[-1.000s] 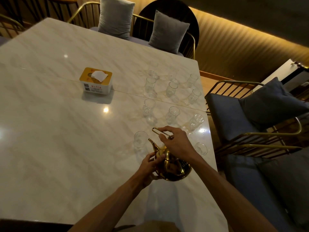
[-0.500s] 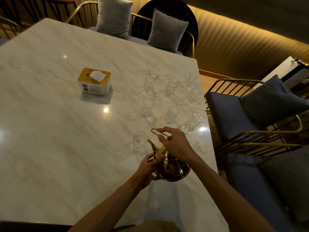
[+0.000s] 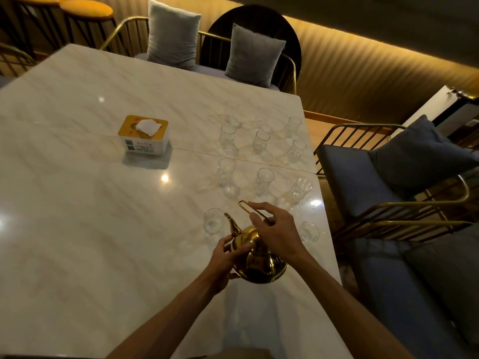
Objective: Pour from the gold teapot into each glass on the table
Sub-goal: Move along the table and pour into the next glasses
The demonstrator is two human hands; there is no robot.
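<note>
Gold teapot (image 3: 259,257), right-hand grip on the handle slackened since a second ago

Right hand (image 3: 278,235): fingers now spread open, resting loosely on the wire handle (image 3: 255,212), where they pinched it before. Left hand (image 3: 224,256): closed on the pot's neck below the spout (image 3: 232,224), as before. Pot unmoved, near the marble table's (image 3: 77,229) right edge, spout toward the nearest glass (image 3: 213,221). Glasses look empty; pouring not begun, likely a regrip first
</note>
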